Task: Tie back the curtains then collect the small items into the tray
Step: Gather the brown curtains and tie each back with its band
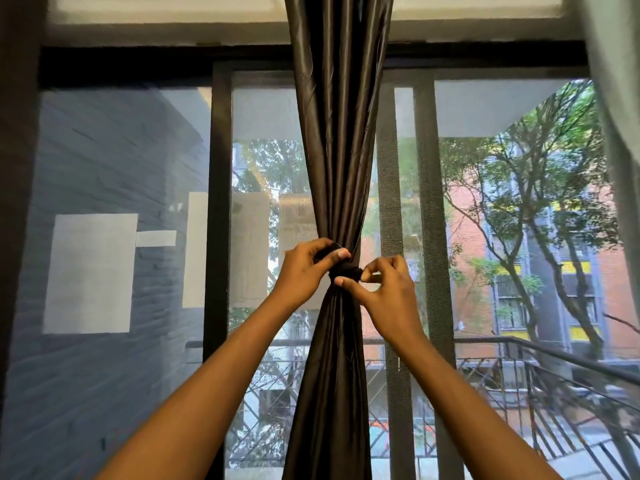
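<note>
One dark curtain (334, 161) hangs gathered mid-window, cinched by one dark tie (346, 270); both arms reach up; left hand (306, 270) grips the tie; right hand (384, 292) pinches its end.

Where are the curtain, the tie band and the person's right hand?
curtain (337, 133): head view, gathered folds above the tie.
tie band (348, 271): head view, dark wrap at the waist.
right hand (384, 292): head view, its back.

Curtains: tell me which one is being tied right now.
The dark brown curtain at centre, gathered by a dark tie held by left hand and right hand. The pale curtain at far right hangs untouched.
</note>
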